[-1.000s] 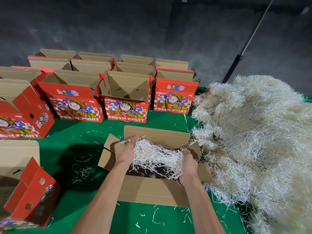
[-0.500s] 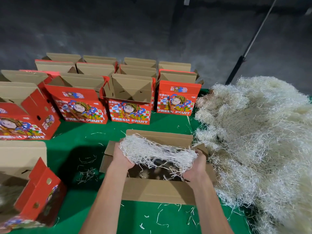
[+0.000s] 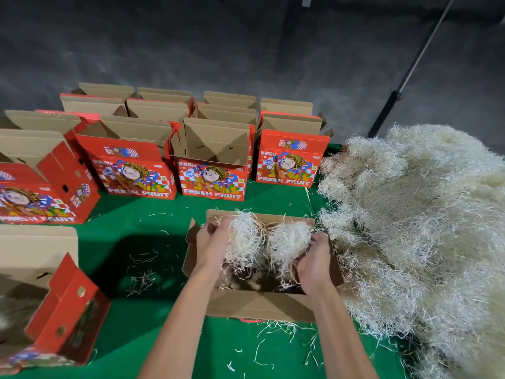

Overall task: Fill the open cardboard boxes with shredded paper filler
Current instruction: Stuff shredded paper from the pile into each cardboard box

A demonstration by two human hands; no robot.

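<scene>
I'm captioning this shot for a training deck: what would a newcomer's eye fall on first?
Probably the huge pale heap of shredded paper filling the right side of the green table. Next, both hands, left hand and right hand, gripping a clump of filler over the open box in the near middle. Behind it stand rows of red "FRESH FRUIT" boxes, flaps up.

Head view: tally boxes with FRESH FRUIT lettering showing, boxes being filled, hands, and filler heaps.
Boxes showing FRESH FRUIT lettering: 4
Box being filled: 1
Hands: 2, left hand, right hand, gripping filler
Filler heap: 1
Total: 8
</scene>
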